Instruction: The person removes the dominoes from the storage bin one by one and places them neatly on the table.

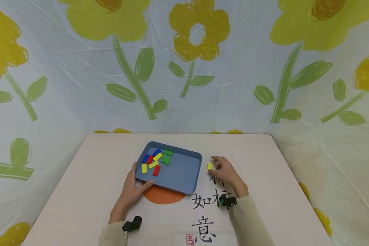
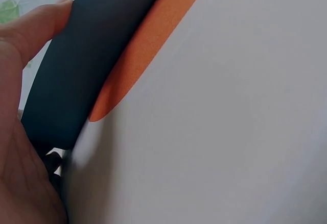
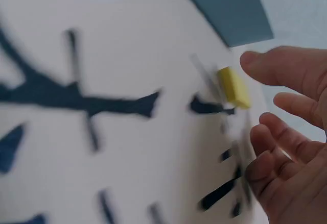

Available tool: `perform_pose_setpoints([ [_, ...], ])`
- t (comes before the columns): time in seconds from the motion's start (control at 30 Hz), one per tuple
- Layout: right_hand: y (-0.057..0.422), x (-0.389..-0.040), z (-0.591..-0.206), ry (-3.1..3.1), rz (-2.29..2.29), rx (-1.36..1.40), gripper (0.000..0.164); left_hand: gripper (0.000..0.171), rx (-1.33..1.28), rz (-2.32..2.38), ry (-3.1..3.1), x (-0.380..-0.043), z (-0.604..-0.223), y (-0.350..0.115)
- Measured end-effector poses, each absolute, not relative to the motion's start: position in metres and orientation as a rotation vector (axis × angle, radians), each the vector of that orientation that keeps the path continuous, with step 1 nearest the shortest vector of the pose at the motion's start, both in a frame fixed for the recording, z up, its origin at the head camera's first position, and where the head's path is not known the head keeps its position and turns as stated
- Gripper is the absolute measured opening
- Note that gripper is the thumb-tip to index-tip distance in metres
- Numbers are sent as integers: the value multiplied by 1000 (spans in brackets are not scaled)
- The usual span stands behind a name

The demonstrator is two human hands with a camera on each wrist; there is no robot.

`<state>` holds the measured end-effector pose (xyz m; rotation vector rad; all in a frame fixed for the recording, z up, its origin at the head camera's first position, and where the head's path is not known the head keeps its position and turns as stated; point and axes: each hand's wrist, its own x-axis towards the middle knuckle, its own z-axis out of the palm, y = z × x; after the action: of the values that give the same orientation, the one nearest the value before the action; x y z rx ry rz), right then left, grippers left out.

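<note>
A shallow blue tray point(image 1: 180, 171) lies at a slant on the table. My left hand point(image 1: 133, 189) holds it at the near left corner, fingers along the left side and thumb against the front wall; the left wrist view shows the thumb on the tray's wall point(image 2: 87, 55). Right of the tray, my right hand point(image 1: 226, 171) is spread around a small yellow block point(image 1: 209, 166). In the right wrist view the thumb is close to the yellow block point(image 3: 234, 87), and the fingers are apart with a gap. Red, blue, green and yellow blocks point(image 1: 153, 164) lie in the tray's left half.
The pale table cover point(image 1: 80, 191) bears black brush characters point(image 1: 203, 229) and an orange disc point(image 1: 164, 198), partly under the tray. A flower-printed cloth point(image 1: 227, 95) hangs behind and at both sides. Black wrist cameras point(image 1: 133, 223) sit on both wrists.
</note>
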<state>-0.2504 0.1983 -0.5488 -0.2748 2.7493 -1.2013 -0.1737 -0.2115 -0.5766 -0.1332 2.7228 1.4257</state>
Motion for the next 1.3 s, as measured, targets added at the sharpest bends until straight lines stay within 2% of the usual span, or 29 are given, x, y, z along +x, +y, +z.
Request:
perform_pose_setpoints([
  [0.27,180,-262,-526,2720,-1262,-359,73,120,-150,1433,2710,-173,-577,-214],
  [0.67,128,-280,-503,2649,-1323,-530,80,119,-148,1448,2703,-173,-575,-215],
  [0.97,88,-286,-502,2627,-1213,-679,79,119,-129,1442,2729,-172,-575,-215],
  [1.3,64,-292,-510,2604,-1116,-716,78,120,-124,1448,2725,-174,-575,-213],
])
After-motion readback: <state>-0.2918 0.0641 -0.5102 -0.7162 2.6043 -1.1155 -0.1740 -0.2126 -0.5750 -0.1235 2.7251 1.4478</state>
